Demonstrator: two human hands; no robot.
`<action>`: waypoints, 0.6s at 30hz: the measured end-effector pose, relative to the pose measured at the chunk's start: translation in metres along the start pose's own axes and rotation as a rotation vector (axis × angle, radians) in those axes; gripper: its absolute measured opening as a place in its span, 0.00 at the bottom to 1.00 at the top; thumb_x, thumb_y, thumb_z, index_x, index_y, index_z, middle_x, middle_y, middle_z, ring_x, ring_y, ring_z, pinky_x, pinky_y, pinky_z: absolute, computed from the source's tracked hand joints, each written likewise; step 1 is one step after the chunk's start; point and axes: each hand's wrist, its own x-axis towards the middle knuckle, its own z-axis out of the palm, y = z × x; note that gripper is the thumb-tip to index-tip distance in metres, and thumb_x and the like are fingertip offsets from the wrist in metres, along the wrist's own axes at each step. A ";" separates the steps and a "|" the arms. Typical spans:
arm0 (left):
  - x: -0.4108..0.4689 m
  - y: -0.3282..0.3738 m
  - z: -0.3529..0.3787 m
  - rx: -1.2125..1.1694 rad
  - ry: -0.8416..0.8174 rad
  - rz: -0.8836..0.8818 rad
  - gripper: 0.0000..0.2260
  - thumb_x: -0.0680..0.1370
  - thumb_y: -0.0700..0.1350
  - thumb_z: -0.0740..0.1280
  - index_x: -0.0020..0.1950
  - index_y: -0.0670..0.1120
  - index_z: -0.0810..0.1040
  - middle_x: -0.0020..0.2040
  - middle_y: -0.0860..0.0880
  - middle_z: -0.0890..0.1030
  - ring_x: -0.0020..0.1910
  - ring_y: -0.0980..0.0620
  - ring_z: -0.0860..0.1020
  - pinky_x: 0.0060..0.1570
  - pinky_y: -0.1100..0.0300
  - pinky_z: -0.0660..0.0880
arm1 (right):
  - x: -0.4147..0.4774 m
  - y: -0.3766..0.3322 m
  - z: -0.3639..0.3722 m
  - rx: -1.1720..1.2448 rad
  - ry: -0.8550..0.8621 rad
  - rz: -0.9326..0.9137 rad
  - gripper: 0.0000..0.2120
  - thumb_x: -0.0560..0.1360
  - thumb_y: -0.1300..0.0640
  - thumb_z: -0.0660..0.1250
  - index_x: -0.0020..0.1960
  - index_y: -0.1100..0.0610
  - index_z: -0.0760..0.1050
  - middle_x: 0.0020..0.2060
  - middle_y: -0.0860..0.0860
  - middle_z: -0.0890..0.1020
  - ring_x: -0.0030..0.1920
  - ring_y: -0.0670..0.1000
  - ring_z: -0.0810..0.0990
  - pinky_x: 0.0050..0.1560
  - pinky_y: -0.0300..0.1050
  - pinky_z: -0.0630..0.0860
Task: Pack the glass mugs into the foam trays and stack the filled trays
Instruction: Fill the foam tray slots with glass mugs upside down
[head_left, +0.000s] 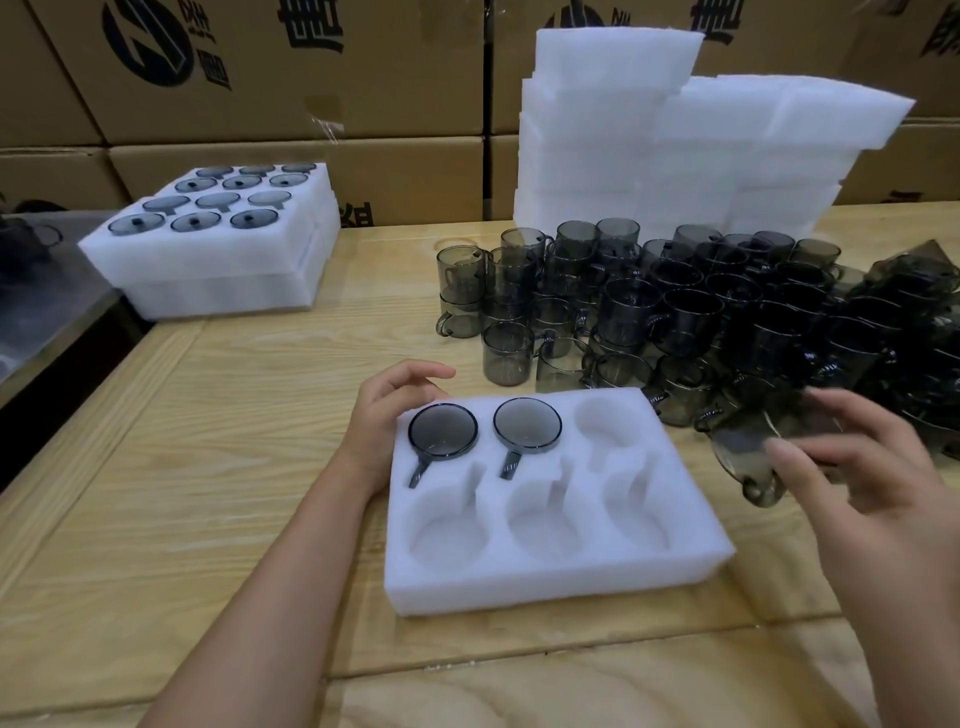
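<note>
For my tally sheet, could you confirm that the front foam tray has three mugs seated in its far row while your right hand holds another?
Not quite: the head view shows two seated in the foam tray, the left mug and the middle mug; the far-right cavity is empty. The right hand does hold a loose mug.

Cartons at back carry black print: round logo w/ small chars beside it, plus big Chinese chars cut off at top edge. Low carton behind the filled trays has upside-down chars, too partial to read.
</note>
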 end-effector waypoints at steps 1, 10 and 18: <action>0.000 0.000 0.000 -0.008 -0.004 -0.005 0.14 0.65 0.38 0.62 0.48 0.38 0.79 0.32 0.45 0.81 0.33 0.51 0.78 0.35 0.63 0.75 | 0.006 -0.011 0.007 0.061 -0.021 -0.005 0.06 0.69 0.46 0.73 0.35 0.44 0.79 0.56 0.39 0.77 0.58 0.38 0.74 0.58 0.36 0.71; 0.000 0.001 0.001 -0.018 0.009 -0.038 0.15 0.62 0.36 0.62 0.47 0.39 0.79 0.32 0.46 0.81 0.32 0.51 0.78 0.34 0.62 0.75 | 0.042 -0.047 0.070 0.042 -0.364 0.094 0.10 0.67 0.51 0.74 0.30 0.50 0.77 0.50 0.44 0.77 0.50 0.46 0.77 0.48 0.44 0.72; 0.000 0.001 0.001 0.013 0.027 -0.043 0.16 0.62 0.36 0.60 0.46 0.40 0.80 0.31 0.46 0.80 0.32 0.51 0.77 0.34 0.61 0.75 | 0.035 -0.041 0.082 -0.196 -0.442 0.027 0.12 0.69 0.50 0.73 0.30 0.51 0.75 0.50 0.43 0.75 0.49 0.43 0.71 0.44 0.23 0.61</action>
